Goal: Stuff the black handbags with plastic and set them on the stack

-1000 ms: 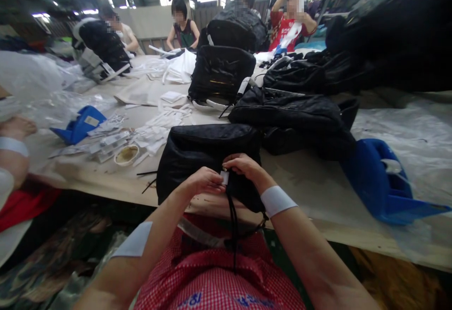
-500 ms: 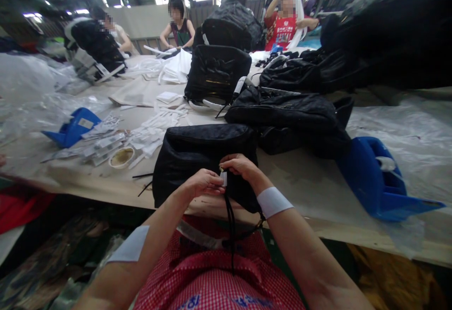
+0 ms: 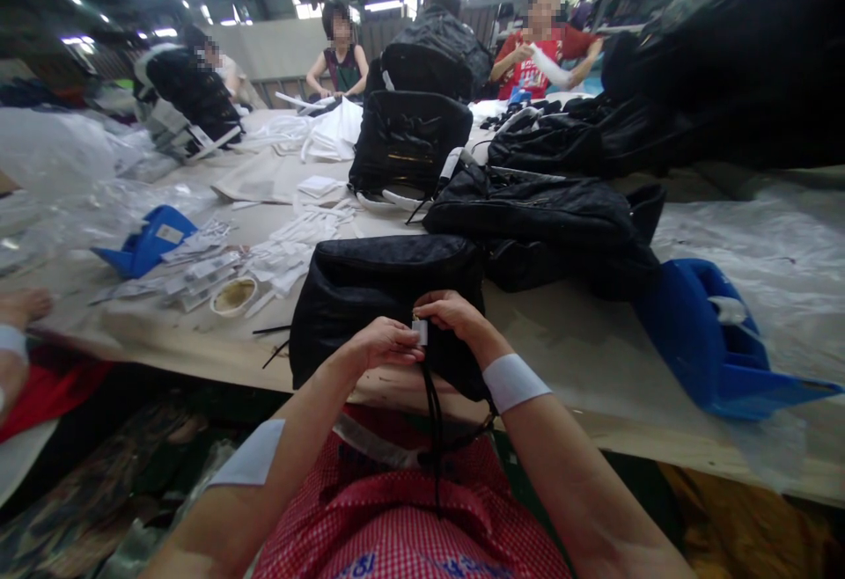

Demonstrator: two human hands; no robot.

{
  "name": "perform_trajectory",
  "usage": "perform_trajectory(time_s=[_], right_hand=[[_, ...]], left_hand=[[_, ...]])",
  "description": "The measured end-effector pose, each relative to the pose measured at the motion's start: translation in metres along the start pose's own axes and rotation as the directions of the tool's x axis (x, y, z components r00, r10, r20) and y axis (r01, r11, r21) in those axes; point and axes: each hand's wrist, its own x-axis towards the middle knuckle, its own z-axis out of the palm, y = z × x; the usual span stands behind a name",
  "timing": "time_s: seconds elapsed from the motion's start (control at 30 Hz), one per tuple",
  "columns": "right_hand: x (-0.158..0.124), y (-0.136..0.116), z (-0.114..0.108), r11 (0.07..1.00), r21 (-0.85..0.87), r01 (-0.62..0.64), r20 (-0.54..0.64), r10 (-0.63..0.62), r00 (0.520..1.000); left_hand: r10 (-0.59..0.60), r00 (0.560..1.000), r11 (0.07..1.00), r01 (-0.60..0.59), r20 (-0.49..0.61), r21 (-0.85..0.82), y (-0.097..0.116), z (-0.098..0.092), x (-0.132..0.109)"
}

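Note:
A black bag (image 3: pixel 389 275) lies at the table's front edge, its dark cords (image 3: pixel 430 412) hanging down over my checked apron. Over its front face, my left hand (image 3: pixel 386 341) pinches a small whitish tag or wrapped piece (image 3: pixel 420 331) between thumb and fingers. My right hand (image 3: pixel 449 311) is closed just above that piece, its fingertips on a small gold-coloured metal part (image 3: pixel 415 316), perhaps a zip pull. The exact shape of this part is too small to tell. Both hands nearly touch each other.
Left of the bag stand a round tub (image 3: pixel 234 296), loose white strips (image 3: pixel 283 253) and a blue holder (image 3: pixel 149 240). Another blue holder (image 3: pixel 716 341) is at right. More black bags (image 3: pixel 534 214) lie behind. A co-worker's hand (image 3: pixel 26 304) shows at far left; other people work across the table.
My hands stay almost in place, and the whitish piece now faces me more fully. A co-worker's hand has come in at left. Across the table, the person in red has lowered the white material.

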Motion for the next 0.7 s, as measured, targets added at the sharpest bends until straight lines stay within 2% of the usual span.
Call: perform_trajectory(time_s=[0.37, 0.57, 0.7], right_hand=[[0.003, 0.001, 0.000, 0.999, -0.040, -0.016, -0.022, 0.015, 1.000], [0.008, 0.006, -0.001, 0.999, -0.041, -0.006, -0.028, 0.005, 1.000], [0.010, 0.010, -0.001, 0.999, -0.043, 0.020, -0.021, -0.021, 1.000]], left_hand=[[-0.101, 0.995, 0.993, 0.100, -0.017, -0.059, -0.001, -0.003, 0.010], [-0.028, 0.999, 0.998, 0.026, -0.044, -0.053, -0.006, 0.001, 0.011], [0.002, 0.994, 0.999, -0.006, -0.109, -0.043, -0.004, 0.008, 0.004]])
